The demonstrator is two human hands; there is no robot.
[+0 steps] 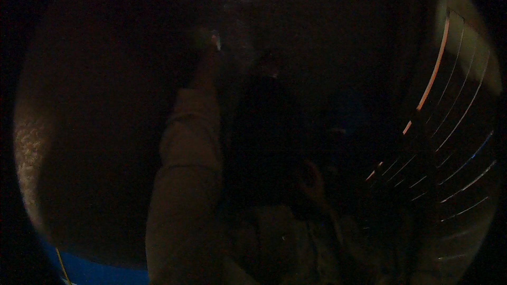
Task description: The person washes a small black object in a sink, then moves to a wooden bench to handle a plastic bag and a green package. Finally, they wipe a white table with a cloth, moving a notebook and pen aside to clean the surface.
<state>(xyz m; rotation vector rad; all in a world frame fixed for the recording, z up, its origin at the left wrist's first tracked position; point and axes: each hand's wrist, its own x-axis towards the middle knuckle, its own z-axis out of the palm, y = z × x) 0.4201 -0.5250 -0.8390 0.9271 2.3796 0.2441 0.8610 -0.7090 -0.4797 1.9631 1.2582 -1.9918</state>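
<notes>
Nearly everything before me is in deep shadow. My left arm, in a light brown sleeve [192, 142], reaches straight out to the upper middle. At its end my left hand [206, 65] is barely visible. A small pale, shiny spot [218, 42] shows at its fingertips; whether the hand grips something is too dark to tell. Closer to my body, my right hand [315, 184] is a dim shape with curved fingers, low and right of the middle. Darkness hides whatever lies between those fingers.
Thin bright curved strips [437, 67], one orange, run down the right side. A pale lit patch [469, 43] lies behind them. At far left is a lit, rough-textured surface [31, 154]. A blue surface [99, 269] with a yellow line [61, 263] fills the lower left.
</notes>
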